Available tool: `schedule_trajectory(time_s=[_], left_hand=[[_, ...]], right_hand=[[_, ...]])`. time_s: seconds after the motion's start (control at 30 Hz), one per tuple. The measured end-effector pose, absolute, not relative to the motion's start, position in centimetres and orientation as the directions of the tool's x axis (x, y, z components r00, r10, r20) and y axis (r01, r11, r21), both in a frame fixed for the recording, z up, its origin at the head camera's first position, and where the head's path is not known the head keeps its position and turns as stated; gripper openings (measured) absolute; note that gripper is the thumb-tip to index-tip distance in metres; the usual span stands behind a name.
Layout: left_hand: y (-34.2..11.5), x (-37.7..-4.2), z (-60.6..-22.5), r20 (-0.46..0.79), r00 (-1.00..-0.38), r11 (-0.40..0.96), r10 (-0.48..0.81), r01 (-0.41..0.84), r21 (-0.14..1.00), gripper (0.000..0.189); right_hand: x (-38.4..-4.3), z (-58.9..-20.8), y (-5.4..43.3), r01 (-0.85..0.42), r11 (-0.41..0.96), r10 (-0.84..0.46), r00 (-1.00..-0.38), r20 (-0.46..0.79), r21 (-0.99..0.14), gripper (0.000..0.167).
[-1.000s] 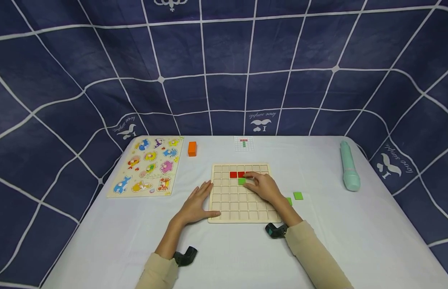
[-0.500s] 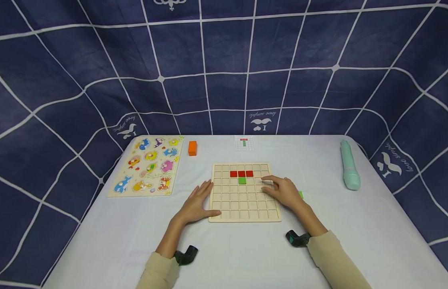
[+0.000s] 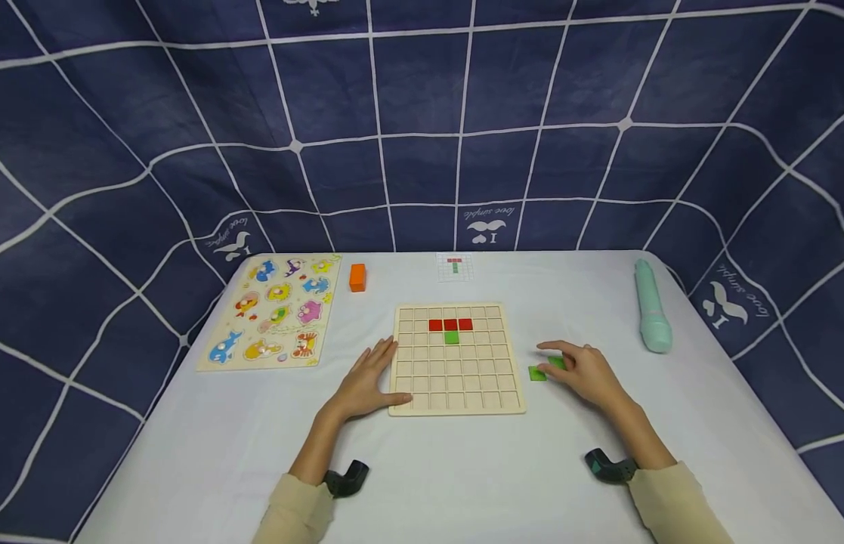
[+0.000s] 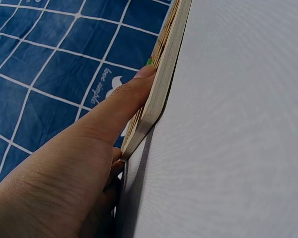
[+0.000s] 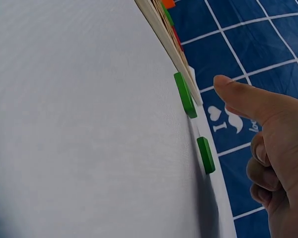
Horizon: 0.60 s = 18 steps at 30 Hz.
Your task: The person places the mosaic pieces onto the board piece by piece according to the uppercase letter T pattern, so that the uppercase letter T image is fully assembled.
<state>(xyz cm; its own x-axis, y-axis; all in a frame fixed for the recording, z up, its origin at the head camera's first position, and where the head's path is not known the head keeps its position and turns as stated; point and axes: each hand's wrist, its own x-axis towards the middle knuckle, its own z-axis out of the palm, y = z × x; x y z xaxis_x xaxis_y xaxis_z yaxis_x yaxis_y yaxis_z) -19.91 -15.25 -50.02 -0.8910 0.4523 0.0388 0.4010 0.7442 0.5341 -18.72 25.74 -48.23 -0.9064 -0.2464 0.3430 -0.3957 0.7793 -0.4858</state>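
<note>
A wooden grid board (image 3: 462, 385) lies flat on the white table. Red square tiles (image 3: 450, 325) form a row of three in its upper part, and one green square tile (image 3: 452, 338) sits under the middle one. My left hand (image 3: 364, 387) rests at the board's left side, its fingers along the edge and its thumb on the near left corner. To the right of the board, my right hand (image 3: 588, 375) hovers with thumb and index finger spread, holding nothing. Below it lie two loose green tiles (image 5: 185, 95), apart from the fingers in the right wrist view.
Behind the board lies a small grid card (image 3: 455, 267) with a red and green pattern. An animal puzzle board (image 3: 272, 311) and an orange block (image 3: 357, 277) are at the left. A mint-green microphone-shaped object (image 3: 653, 306) lies at the far right.
My right hand has let go of a red tile, the rightmost of the row, and moved right, off the board to the loose green tiles. My left hand stays at the board's edge.
</note>
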Motion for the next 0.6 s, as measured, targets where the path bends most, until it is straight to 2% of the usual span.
schedule_trajectory(time_s=[0.3, 0.6], left_hand=[[-15.3, -19.8, -49.8, 0.078, -0.888, 0.72, 0.454, 0.417, 0.555, 0.105], [-15.2, -19.7, -49.6, 0.051, -0.891, 0.728, 0.451, 0.4, 0.556, 0.105]], right_hand=[[-18.0, -48.5, 25.9, -0.391, 0.768, -0.285, -0.918, 0.276, -0.507, 0.035], [-17.7, -49.4, 26.1, -0.36, 0.787, -0.289, -0.932, 0.217, -0.501, 0.034]])
